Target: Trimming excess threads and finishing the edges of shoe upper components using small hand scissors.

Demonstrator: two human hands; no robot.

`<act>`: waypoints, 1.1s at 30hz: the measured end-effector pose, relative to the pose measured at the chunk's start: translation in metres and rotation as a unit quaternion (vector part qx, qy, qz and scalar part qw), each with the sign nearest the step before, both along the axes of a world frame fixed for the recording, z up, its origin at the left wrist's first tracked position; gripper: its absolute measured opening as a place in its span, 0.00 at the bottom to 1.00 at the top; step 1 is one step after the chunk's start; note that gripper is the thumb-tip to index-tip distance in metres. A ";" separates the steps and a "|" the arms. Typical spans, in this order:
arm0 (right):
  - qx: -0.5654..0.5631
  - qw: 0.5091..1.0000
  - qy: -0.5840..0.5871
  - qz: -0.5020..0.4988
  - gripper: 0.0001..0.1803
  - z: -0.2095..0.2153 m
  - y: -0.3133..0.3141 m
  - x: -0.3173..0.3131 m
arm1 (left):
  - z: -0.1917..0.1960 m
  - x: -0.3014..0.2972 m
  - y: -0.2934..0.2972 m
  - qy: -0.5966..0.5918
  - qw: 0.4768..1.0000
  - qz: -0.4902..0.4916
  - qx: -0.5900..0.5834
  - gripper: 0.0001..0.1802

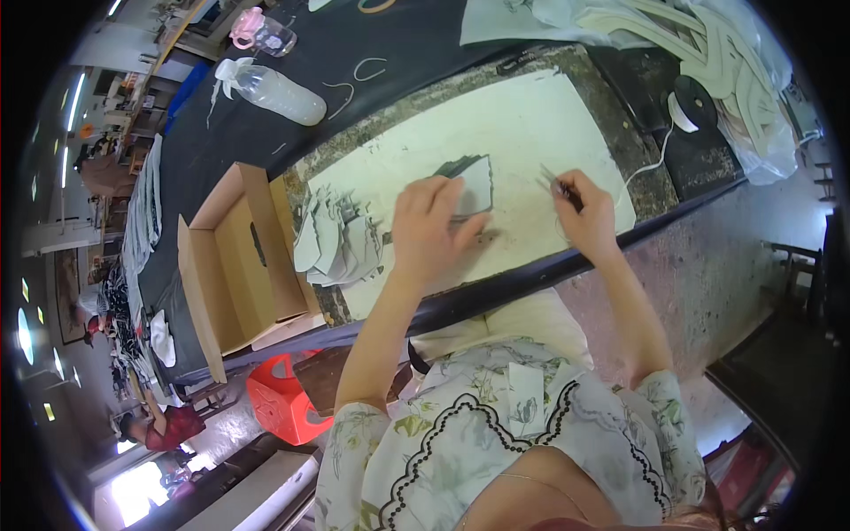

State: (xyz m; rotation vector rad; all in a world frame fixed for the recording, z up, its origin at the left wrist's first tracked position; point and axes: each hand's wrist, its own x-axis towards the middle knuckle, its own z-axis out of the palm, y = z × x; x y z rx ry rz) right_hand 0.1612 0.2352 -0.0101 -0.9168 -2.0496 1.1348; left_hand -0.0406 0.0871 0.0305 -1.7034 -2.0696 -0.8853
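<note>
My left hand [432, 223] rests over the left part of a small stack of pale, dark-edged cut pieces [479, 184], its fingers and thumb spread apart. The stack lies on a large off-white board [522, 124]. Closed in my right hand [585, 215] is a small tool [548, 175] with two thin metal points and a dark handle. Its points face away from me, to the right of the stack and apart from it. Left of my left hand sits a loose pile of similar pale cut pieces [335, 237], overlapping one another.
An open cardboard box [239, 265] stands left of the board. Farther back are a clear bottle [282, 92] and a pink-lidded cup [263, 34]. Pale strips in plastic [722, 66] and a black spool [693, 103] lie far right. A red stool [283, 398] is below the table's left edge.
</note>
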 end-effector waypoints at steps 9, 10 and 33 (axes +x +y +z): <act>-0.548 0.690 0.318 0.351 0.09 0.132 -0.007 -0.040 | 0.015 -0.030 0.001 -0.156 0.984 0.081 -0.002 0.06; -0.547 0.691 0.318 0.349 0.09 0.134 -0.012 -0.044 | 0.023 -0.038 -0.001 -0.226 0.957 0.178 0.036 0.07; -0.215 0.928 -0.159 0.260 0.11 0.048 -0.054 -0.061 | -0.044 0.067 -0.088 -0.086 0.992 -0.083 -0.042 0.17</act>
